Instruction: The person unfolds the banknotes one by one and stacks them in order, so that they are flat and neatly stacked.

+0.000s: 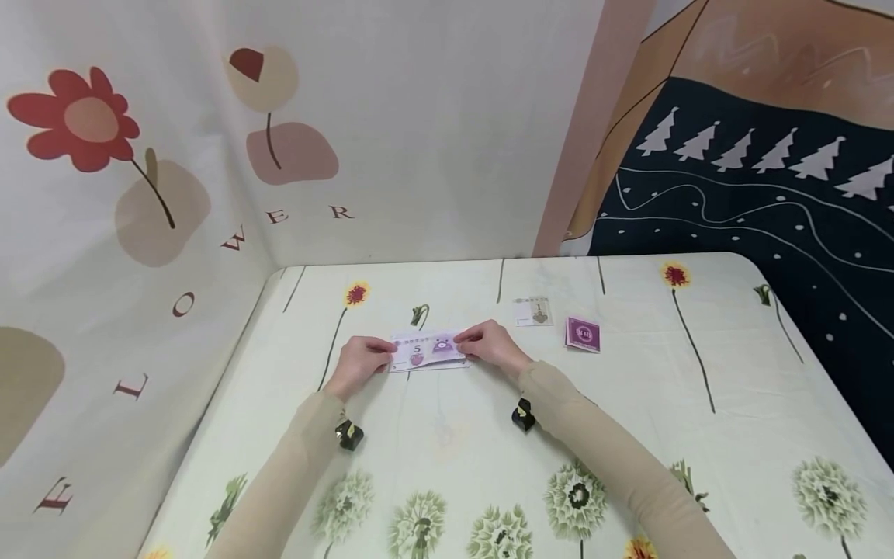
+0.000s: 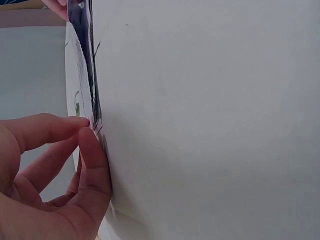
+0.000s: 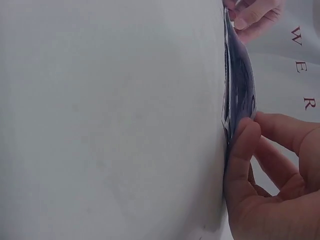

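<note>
A purple play banknote (image 1: 422, 351) marked 5, with a bear drawn on it, lies across the middle of the table between both hands. More notes are layered beneath it, their edges showing in both wrist views. My left hand (image 1: 361, 362) pinches the left end between thumb and index finger; the left wrist view shows the fingertips (image 2: 86, 131) meeting at the paper's corner. At the right end, my right hand (image 1: 492, 347) pinches the top note (image 3: 248, 82) between thumb and forefinger. That note bows up from the layers under it.
Behind my right hand lies a beige note (image 1: 534, 311) marked 1. Just right of it is a folded dark purple note or booklet (image 1: 583, 335). A flower-printed cloth (image 1: 649, 442) covers the table, with a printed curtain (image 1: 433, 155) along the back and left.
</note>
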Action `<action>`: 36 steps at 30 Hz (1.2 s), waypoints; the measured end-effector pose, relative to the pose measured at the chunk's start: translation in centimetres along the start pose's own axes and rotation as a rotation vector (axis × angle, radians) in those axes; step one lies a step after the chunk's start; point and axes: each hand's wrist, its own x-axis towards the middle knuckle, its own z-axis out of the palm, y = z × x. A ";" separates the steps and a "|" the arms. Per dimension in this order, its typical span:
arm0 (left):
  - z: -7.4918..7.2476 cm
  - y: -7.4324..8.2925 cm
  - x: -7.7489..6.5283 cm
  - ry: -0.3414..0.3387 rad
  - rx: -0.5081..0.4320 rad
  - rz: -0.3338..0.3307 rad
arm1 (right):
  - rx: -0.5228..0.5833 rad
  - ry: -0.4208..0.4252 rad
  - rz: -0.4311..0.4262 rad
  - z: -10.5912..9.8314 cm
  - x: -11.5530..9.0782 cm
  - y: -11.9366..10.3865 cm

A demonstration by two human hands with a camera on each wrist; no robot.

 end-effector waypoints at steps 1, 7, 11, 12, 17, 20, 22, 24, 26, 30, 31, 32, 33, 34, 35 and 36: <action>0.0 0.0 0.0 -0.004 -0.002 0.002 | -0.004 -0.002 -0.002 0.0 0.0 0.0; -0.2 0.1 -0.1 -0.020 0.000 0.014 | -0.025 -0.005 -0.013 -0.1 -0.2 0.0; -0.3 0.1 -0.1 -0.029 0.000 0.009 | -0.042 -0.009 -0.020 -0.2 -0.5 -0.1; -0.3 0.1 -0.1 -0.030 0.001 0.006 | -0.042 -0.014 -0.024 -0.2 -0.6 -0.1; -0.4 0.2 -0.3 -0.031 -0.004 -0.007 | -0.020 -0.035 -0.066 -0.4 -1.1 -0.2; -0.4 0.5 -0.4 -0.027 -0.007 0.009 | -0.009 -0.022 -0.097 -0.6 -1.3 0.0; -0.4 0.8 -0.5 -0.021 -0.012 0.019 | 0.006 -0.012 -0.110 -0.8 -1.5 0.1; -0.4 1.2 -0.6 -0.016 -0.013 0.030 | 0.028 -0.007 -0.106 -1.1 -1.6 0.2; -0.3 1.6 -0.7 -0.015 -0.011 0.032 | 0.054 -0.006 -0.102 -1.4 -1.7 0.3; 0.3 2.0 -0.8 -0.014 -0.009 0.033 | 0.093 0.001 -0.087 -2.1 -2.0 0.7; 0.5 2.0 -0.8 -0.014 -0.012 0.034 | 0.105 0.003 -0.086 -2.3 -2.0 0.9; 0.7 2.0 -0.7 -0.012 -0.016 0.036 | 0.111 0.010 -0.084 -2.6 -2.0 1.1; 0.9 2.0 -0.7 -0.012 -0.024 0.040 | 0.122 0.017 -0.084 -2.9 -2.1 1.3; 1.1 1.9 -0.7 -0.012 -0.032 0.049 | 0.132 0.023 -0.085 -3.1 -2.1 1.6; 1.2 1.9 -0.6 -0.009 -0.038 0.057 | 0.142 0.028 -0.086 -3.4 -2.1 1.8; 1.4 1.9 -0.6 -0.010 -0.045 0.067 | 0.144 0.034 -0.090 -3.7 -2.1 2.0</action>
